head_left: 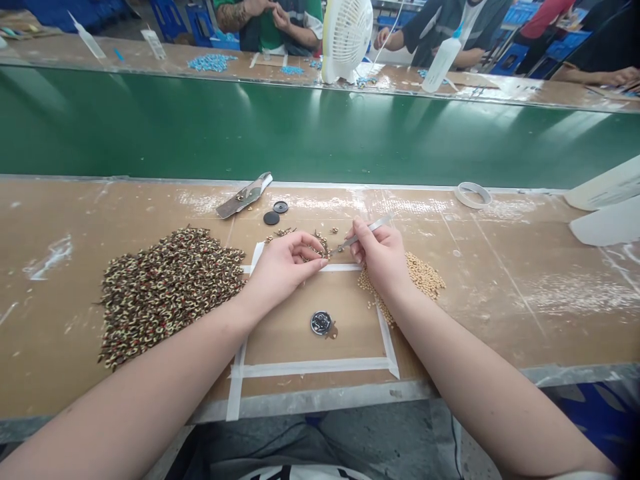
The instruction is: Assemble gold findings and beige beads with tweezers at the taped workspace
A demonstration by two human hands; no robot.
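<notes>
My right hand is closed on metal tweezers, whose tips point left at a small part. My left hand is pinched, its fingertips holding that small part beside the tweezer tips. Both hands rest on the brown table, at the top of a square marked with white tape. A big heap of small brown and cream parts lies left of my left hand. Under my right wrist is a pile of small beige beads. A round dark disc lies inside the taped square.
Two black round caps and a flat metal tool lie behind my hands. A roll of tape sits at the right. A green conveyor belt runs across. Beyond it are a white fan, a white bottle, and other people working.
</notes>
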